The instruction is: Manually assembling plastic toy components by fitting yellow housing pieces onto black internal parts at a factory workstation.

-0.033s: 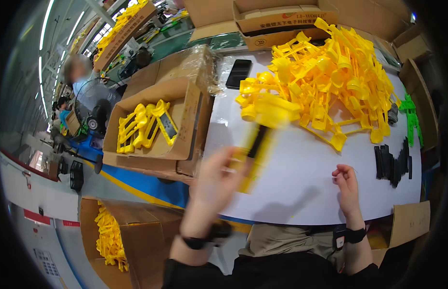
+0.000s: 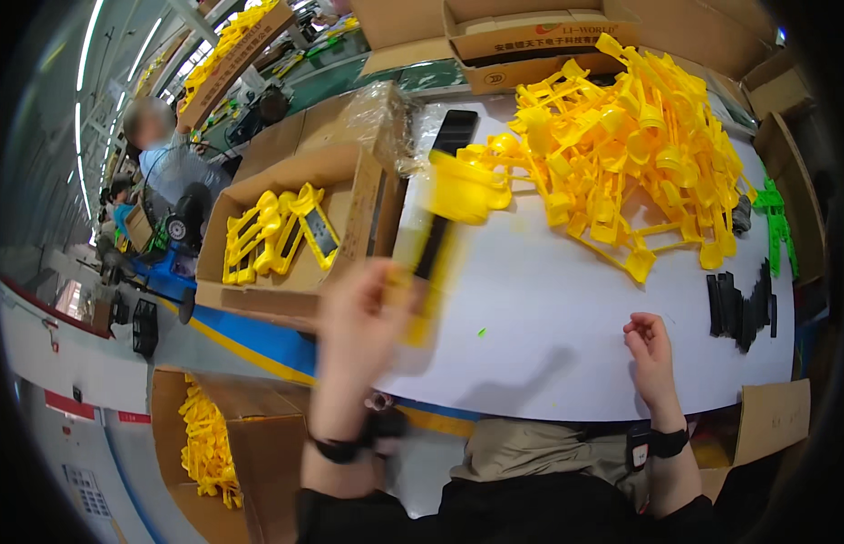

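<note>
My left hand [image 2: 363, 317] is closed round a yellow plastic piece [image 2: 472, 192] with a black strip [image 2: 431, 247] set along its shaft. Motion blurs both the hand and the piece, which is tilted above the white table's left part, its wide end pointing away from me. My right hand [image 2: 651, 355] hovers near the table's front edge, fingers loosely bent and apart, with nothing seen in them. A big heap of yellow plastic pieces [image 2: 621, 154] covers the far right of the table. Left of the table, a cardboard box [image 2: 286, 304] holds several yellow pieces with black strips [image 2: 281, 231].
Black strips [image 2: 739, 308] and a green plastic piece [image 2: 776, 222] lie at the right. A dark phone [image 2: 455, 130] rests at the far left of the white table [image 2: 549, 299], a green scrap [image 2: 482, 332] nearer. Another box [image 2: 268, 444] of yellow pieces stands lower left. A person [image 2: 168, 163] is beyond.
My left hand has moved left with the yellow piece, toward the cardboard box. The green scrap on the table has come into sight. My right hand has hardly moved.
</note>
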The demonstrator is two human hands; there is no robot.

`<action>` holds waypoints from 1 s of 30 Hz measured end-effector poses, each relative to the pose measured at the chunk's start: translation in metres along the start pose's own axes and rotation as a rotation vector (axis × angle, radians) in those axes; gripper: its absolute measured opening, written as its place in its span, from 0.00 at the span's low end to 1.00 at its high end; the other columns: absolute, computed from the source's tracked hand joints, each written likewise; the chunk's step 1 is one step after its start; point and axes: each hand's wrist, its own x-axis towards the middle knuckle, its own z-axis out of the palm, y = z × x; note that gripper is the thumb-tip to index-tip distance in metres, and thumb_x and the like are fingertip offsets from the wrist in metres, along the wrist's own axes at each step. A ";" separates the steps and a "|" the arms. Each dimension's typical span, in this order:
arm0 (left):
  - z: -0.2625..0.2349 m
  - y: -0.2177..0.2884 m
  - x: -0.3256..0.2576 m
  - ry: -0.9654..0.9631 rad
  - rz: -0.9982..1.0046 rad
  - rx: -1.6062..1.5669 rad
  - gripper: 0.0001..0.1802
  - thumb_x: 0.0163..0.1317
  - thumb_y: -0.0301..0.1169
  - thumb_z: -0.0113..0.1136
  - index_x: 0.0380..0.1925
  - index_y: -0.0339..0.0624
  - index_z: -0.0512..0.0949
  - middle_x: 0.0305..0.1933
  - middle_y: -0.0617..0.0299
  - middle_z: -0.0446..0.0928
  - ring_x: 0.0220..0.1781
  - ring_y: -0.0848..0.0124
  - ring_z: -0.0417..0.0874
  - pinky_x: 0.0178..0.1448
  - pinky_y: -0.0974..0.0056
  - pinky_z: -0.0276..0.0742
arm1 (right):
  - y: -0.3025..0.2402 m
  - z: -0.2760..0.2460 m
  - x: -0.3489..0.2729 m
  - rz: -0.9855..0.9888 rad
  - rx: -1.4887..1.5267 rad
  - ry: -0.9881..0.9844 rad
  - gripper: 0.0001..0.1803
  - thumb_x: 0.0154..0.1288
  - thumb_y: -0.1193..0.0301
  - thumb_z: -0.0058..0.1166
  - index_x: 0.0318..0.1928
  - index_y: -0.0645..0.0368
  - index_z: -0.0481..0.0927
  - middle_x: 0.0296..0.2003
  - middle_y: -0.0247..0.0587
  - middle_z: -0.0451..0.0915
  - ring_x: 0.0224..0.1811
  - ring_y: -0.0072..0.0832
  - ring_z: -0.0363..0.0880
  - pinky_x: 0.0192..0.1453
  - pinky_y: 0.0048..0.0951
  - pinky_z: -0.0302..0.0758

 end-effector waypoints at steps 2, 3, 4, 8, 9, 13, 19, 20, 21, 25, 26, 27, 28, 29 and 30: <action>-0.072 -0.006 0.020 0.236 0.010 0.121 0.10 0.63 0.29 0.62 0.38 0.34 0.78 0.28 0.63 0.78 0.30 0.81 0.76 0.33 0.74 0.71 | 0.001 0.013 0.002 -0.041 -0.154 -0.025 0.14 0.66 0.75 0.51 0.51 0.62 0.71 0.44 0.37 0.75 0.48 0.24 0.72 0.56 0.27 0.68; -0.118 -0.027 0.035 0.307 0.101 0.443 0.12 0.63 0.33 0.63 0.35 0.32 0.79 0.29 0.63 0.78 0.30 0.82 0.75 0.32 0.72 0.70 | -0.002 0.021 0.002 -0.086 -0.305 -0.048 0.13 0.63 0.76 0.53 0.48 0.63 0.73 0.43 0.38 0.76 0.47 0.24 0.73 0.56 0.27 0.69; -0.139 -0.026 0.050 0.277 0.064 0.443 0.13 0.63 0.34 0.62 0.34 0.31 0.79 0.30 0.61 0.80 0.30 0.79 0.77 0.33 0.70 0.72 | -0.006 0.026 0.006 -0.092 -0.335 -0.030 0.11 0.63 0.75 0.53 0.46 0.64 0.74 0.40 0.38 0.77 0.44 0.24 0.75 0.54 0.27 0.71; -0.183 -0.035 0.058 0.312 -0.011 0.657 0.15 0.63 0.35 0.61 0.35 0.30 0.79 0.37 0.51 0.82 0.36 0.64 0.82 0.43 0.64 0.75 | -0.011 0.040 0.014 -0.087 -0.289 -0.075 0.10 0.64 0.74 0.53 0.45 0.64 0.74 0.40 0.38 0.77 0.44 0.24 0.75 0.54 0.26 0.71; -0.178 -0.040 0.049 0.434 0.190 0.758 0.14 0.63 0.34 0.60 0.36 0.30 0.79 0.40 0.48 0.81 0.41 0.59 0.82 0.47 0.63 0.74 | -0.009 0.042 0.013 -0.089 -0.334 -0.050 0.10 0.63 0.75 0.53 0.45 0.64 0.74 0.39 0.37 0.77 0.43 0.24 0.74 0.53 0.26 0.70; -0.117 -0.088 -0.025 0.789 0.625 0.604 0.06 0.63 0.23 0.53 0.38 0.36 0.77 0.39 0.53 0.77 0.42 0.55 0.75 0.52 0.56 0.70 | -0.013 0.047 -0.002 -0.181 -0.637 -0.039 0.09 0.63 0.77 0.52 0.44 0.62 0.73 0.37 0.33 0.74 0.43 0.20 0.71 0.52 0.24 0.69; -0.064 -0.308 -0.171 0.391 -0.088 0.796 0.09 0.55 0.27 0.61 0.36 0.41 0.75 0.37 0.55 0.74 0.42 0.54 0.74 0.46 0.54 0.68 | -0.024 0.101 -0.003 -0.434 -0.811 -0.177 0.12 0.55 0.81 0.54 0.42 0.61 0.73 0.44 0.45 0.72 0.51 0.39 0.70 0.58 0.34 0.67; -0.062 -0.352 -0.199 0.333 -0.300 0.778 0.13 0.55 0.30 0.62 0.40 0.41 0.76 0.45 0.52 0.74 0.49 0.51 0.74 0.51 0.52 0.70 | -0.028 0.113 0.001 -0.544 -0.884 -0.210 0.14 0.52 0.81 0.56 0.41 0.61 0.73 0.45 0.47 0.72 0.52 0.45 0.70 0.58 0.38 0.67; -0.057 -0.387 -0.219 0.337 -0.310 0.768 0.13 0.55 0.30 0.62 0.40 0.41 0.76 0.45 0.52 0.74 0.49 0.51 0.74 0.51 0.52 0.70 | -0.028 0.123 0.002 -0.547 -0.894 -0.220 0.14 0.52 0.81 0.56 0.41 0.61 0.73 0.45 0.47 0.72 0.52 0.45 0.70 0.58 0.38 0.67; -0.055 -0.475 -0.252 0.188 -0.929 0.751 0.23 0.53 0.34 0.63 0.51 0.47 0.75 0.64 0.45 0.62 0.63 0.46 0.66 0.63 0.51 0.69 | -0.034 0.186 -0.002 -0.708 -0.978 -0.668 0.20 0.47 0.72 0.66 0.43 0.56 0.75 0.48 0.46 0.73 0.58 0.51 0.67 0.62 0.49 0.64; -0.054 -0.490 -0.254 0.143 -1.006 0.728 0.26 0.52 0.35 0.63 0.54 0.51 0.74 0.69 0.44 0.56 0.66 0.44 0.63 0.66 0.51 0.67 | -0.035 0.204 0.001 -0.751 -0.968 -0.768 0.24 0.47 0.66 0.69 0.46 0.54 0.76 0.50 0.46 0.73 0.59 0.51 0.67 0.64 0.51 0.62; -0.051 -0.505 -0.256 0.138 -1.020 0.709 0.26 0.52 0.35 0.63 0.54 0.51 0.74 0.69 0.44 0.56 0.66 0.44 0.63 0.66 0.51 0.67 | -0.030 0.215 0.004 -0.777 -1.004 -0.846 0.25 0.49 0.60 0.68 0.47 0.53 0.76 0.51 0.46 0.72 0.59 0.51 0.67 0.65 0.52 0.61; -0.051 -0.520 -0.253 0.149 -1.067 0.681 0.27 0.52 0.34 0.63 0.55 0.53 0.73 0.70 0.44 0.54 0.67 0.43 0.62 0.66 0.51 0.68 | -0.029 0.226 0.006 -0.786 -1.042 -0.862 0.25 0.50 0.56 0.66 0.47 0.53 0.75 0.52 0.46 0.71 0.60 0.51 0.66 0.65 0.53 0.60; -0.051 -0.535 -0.253 0.159 -1.115 0.653 0.28 0.53 0.33 0.62 0.57 0.54 0.73 0.72 0.43 0.52 0.67 0.42 0.62 0.66 0.50 0.68 | -0.028 0.235 0.007 -0.797 -1.079 -0.877 0.26 0.52 0.53 0.65 0.47 0.52 0.75 0.52 0.46 0.71 0.60 0.51 0.66 0.65 0.53 0.59; -0.052 -0.553 -0.262 0.145 -1.120 0.661 0.31 0.53 0.30 0.61 0.60 0.56 0.70 0.74 0.44 0.49 0.67 0.43 0.64 0.66 0.51 0.69 | -0.024 0.238 0.006 -0.802 -1.081 -0.900 0.26 0.52 0.53 0.65 0.47 0.52 0.75 0.52 0.46 0.71 0.60 0.51 0.66 0.65 0.53 0.59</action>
